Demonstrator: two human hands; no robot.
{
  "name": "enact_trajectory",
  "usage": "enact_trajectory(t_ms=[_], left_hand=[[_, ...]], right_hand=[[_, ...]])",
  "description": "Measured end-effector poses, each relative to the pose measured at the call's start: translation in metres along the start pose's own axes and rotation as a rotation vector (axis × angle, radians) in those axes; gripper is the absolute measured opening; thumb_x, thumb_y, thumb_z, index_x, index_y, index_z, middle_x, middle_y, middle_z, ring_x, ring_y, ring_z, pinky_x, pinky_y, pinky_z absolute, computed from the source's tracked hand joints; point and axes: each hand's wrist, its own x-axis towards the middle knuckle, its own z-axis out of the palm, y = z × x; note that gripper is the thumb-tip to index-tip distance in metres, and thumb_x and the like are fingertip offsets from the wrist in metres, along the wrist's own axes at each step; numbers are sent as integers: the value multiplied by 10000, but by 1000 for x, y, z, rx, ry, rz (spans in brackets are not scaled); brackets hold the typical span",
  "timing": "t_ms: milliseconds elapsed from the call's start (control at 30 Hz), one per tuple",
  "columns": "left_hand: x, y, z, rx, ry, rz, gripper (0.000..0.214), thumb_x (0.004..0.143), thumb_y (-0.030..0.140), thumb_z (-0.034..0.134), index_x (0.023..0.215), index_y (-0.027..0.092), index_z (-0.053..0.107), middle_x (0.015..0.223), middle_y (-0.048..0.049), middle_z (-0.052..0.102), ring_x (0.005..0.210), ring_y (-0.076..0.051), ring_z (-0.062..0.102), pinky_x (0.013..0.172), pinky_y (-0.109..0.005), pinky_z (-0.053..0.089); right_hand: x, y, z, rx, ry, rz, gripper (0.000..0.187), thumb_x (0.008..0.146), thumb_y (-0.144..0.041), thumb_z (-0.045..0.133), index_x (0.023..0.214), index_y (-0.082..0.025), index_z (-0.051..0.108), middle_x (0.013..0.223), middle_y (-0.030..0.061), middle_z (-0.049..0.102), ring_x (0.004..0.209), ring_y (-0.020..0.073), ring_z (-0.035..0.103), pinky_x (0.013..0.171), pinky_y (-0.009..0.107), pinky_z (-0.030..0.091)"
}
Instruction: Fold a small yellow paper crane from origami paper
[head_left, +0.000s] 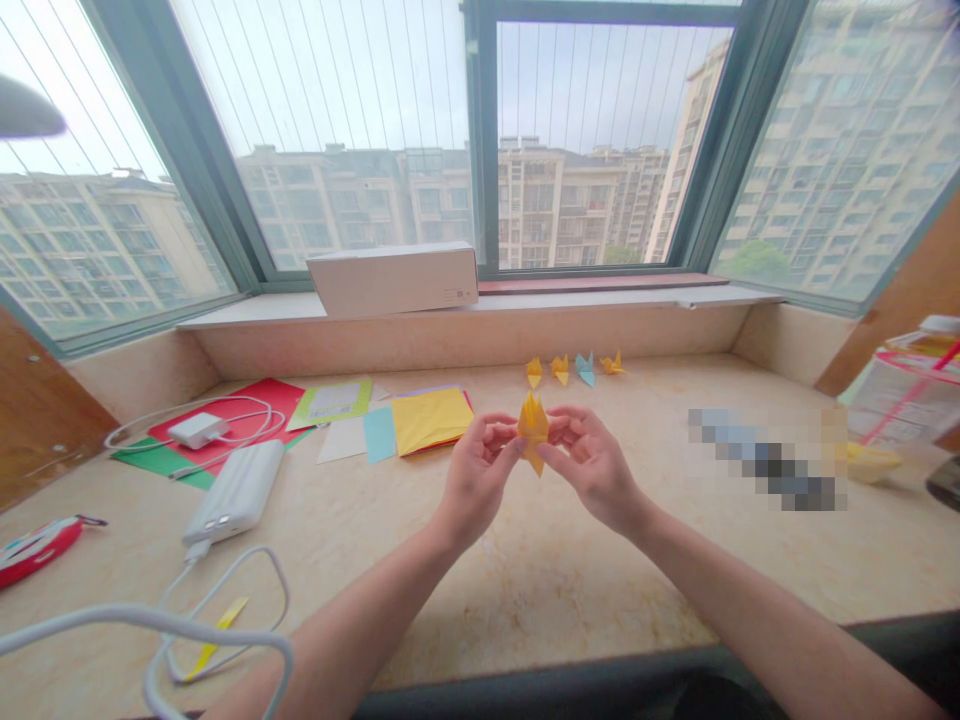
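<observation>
Between my two hands, just above the stone ledge point(555, 560), is a folded yellow origami piece point(533, 425) with upright points at its top and a point at its bottom. My left hand point(484, 465) pinches its left side between thumb and fingers. On the opposite side, my right hand point(589, 455) pinches it the same way. Behind it stands a row of small origami cranes: yellow ones, such as the leftmost yellow crane point(534, 373), and a light blue crane point(585, 369). To the left lies a stack of yellow paper point(431, 420).
A white power bank point(234, 490) with a cable point(150, 615) sits at left, near a white charger point(198, 430) on red paper point(259, 400). A white box point(394, 280) rests on the sill. At right are a pixelated item point(765, 460) and a plastic container point(907, 390).
</observation>
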Motion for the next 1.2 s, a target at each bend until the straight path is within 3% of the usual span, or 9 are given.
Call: enact_trajectory(t_ms=[167, 400, 767, 1000, 1200], left_hand=[[-2, -1, 0, 23, -6, 40, 264, 854, 343, 727, 1029, 211, 578, 827, -11, 709, 767, -148, 662, 726, -266, 518], [-4, -4, 2, 14, -100, 99, 341, 863, 279, 716, 1177, 229, 593, 1047, -59, 698, 1003, -184, 666, 871, -317, 540], [-2, -16, -1, 9, -152, 159, 442, 879, 231, 699, 1292, 272, 548, 1087, -51, 646, 1036, -184, 647, 920, -351, 544], [-3, -21, -4, 64, -172, 189, 496, 899, 238, 676, 1368, 301, 527, 1235, -89, 634, 1121, -217, 636, 968, -388, 537], [-2, -20, -4, 78, -152, 184, 467, 896, 251, 678, 1341, 297, 542, 1212, -88, 643, 1072, -209, 648, 907, -367, 558]], right_hand=[[-1, -4, 0, -7, 31, -8, 336, 826, -306, 771, 1091, -319, 565, 824, -26, 685, 822, 177, 657, 830, 362, 536], [1, -4, 0, 26, -16, 2, 308, 867, -324, 722, 1139, -316, 576, 990, 19, 695, 890, 194, 666, 829, 382, 535], [1, -2, -6, -91, -91, -29, 262, 875, -330, 715, 1124, -277, 652, 1005, 42, 690, 849, 183, 615, 812, 371, 530], [0, 1, -8, -106, -82, -106, 255, 882, -285, 707, 1130, -307, 654, 1018, 25, 663, 871, 175, 606, 827, 363, 530], [0, 2, -7, -124, -28, -45, 289, 879, -307, 713, 1151, -273, 621, 997, 36, 686, 841, 175, 635, 810, 359, 540]])
